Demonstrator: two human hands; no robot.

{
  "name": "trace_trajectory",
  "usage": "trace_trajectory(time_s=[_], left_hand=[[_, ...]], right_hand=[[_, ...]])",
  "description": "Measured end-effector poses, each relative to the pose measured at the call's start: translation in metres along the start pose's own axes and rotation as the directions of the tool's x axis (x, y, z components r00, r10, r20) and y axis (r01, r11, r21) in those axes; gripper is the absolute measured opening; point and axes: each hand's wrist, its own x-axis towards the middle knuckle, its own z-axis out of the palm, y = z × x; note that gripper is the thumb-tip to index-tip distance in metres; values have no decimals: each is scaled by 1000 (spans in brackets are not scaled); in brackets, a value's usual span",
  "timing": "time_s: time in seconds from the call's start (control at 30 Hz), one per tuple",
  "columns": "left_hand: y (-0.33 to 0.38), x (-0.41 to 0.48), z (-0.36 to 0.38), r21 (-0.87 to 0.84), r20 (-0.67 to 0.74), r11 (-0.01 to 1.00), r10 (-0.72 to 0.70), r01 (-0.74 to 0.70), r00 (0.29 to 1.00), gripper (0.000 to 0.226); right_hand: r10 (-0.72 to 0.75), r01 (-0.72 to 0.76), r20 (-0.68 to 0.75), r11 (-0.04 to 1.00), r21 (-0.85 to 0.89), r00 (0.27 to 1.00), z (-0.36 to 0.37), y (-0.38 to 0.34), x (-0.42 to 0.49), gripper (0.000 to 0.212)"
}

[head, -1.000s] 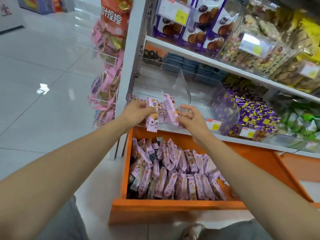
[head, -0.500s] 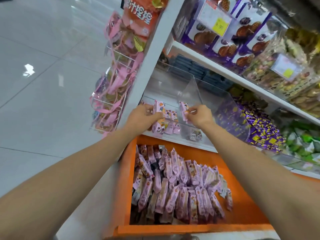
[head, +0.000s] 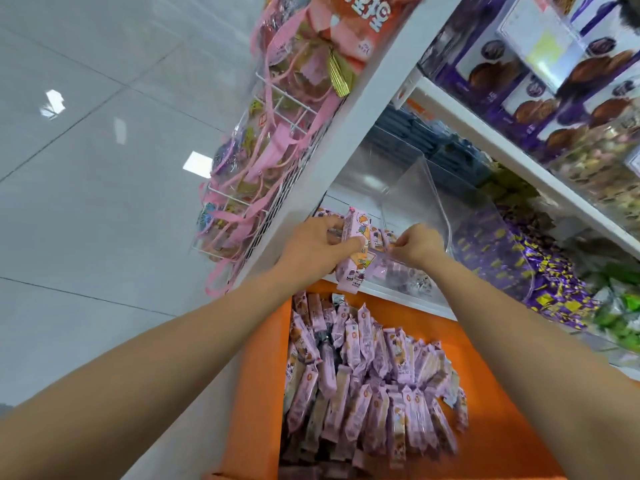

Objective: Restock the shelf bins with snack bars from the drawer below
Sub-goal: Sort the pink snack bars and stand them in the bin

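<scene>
Bright, even overhead light; ceiling lamps glare off the glossy grey tiled floor at upper left. Wide-angle bending and motion blur smear the frame's right edge.

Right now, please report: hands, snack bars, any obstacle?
Left hand grips snack bars at clear bin. Right hand curled over bars inside, hold unclear. Orange drawer open, stocked. No obstacle seen.

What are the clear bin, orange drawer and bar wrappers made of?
Bin: hard clear plastic, probably acrylic; see-through, glinting edges. Drawer: smooth matte orange, painted metal or plastic, unclear. Wrappers: thin glossy printed film, crimped ends.
</scene>
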Motion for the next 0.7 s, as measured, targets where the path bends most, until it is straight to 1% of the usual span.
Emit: trace_trajectory(time_s=[0.1,0.17,0.2,0.27,0.33,0.37,0.4,0.47,0.53,0.6,0.63,0.7], left_hand=[[0,-1,1,2,-4,1000,10,-10,1000,50],[0,-2,1,0,-8,1000,2,-2,1000,54],[0,-2,1,-6,-7,1000,-2,2,1000,56],[0,-4,3,-17,-7,999,-27,27,1000,61],[2,-6,4,-37,-24,999,-41,40,999,67],[3,-6,6,-53,-31,998,-43,41,999,64],[4,-6,8,-63,-40,997,-42,39,998,56],[8,-4,13,-101,-75,994,-54,46,996,45],[14,-3,21,-149,-107,988,-65,48,992,50],[21,0,30,-176,-144,984,-61,35,988,45],[26,1,33,-170,-168,985,-66,37,984,39],[32,4,39,-150,-227,988,-77,43,971,36]], right_hand=[[-4,4,7,1000,3,1000,0,1,3,26],[-7,7,-1,1000,-3,1000,2,1,4,31],[-13,13,0,1000,-8,1000,3,2,3,31],[-55,55,-2,998,16,999,3,4,0,21],[-128,130,-25,982,137,992,-1,6,-6,15],[-149,155,-43,957,245,988,-4,7,-11,13],[-166,177,-63,911,373,984,-7,8,-18,12],[-208,218,-88,762,609,974,-16,10,-32,12],[-288,238,-74,589,772,955,-25,8,-49,12],[-392,259,-70,453,853,917,-34,6,-66,13],[-440,270,-72,406,873,895,-38,6,-73,19],[-513,303,-76,375,876,855,-43,7,-85,34]])
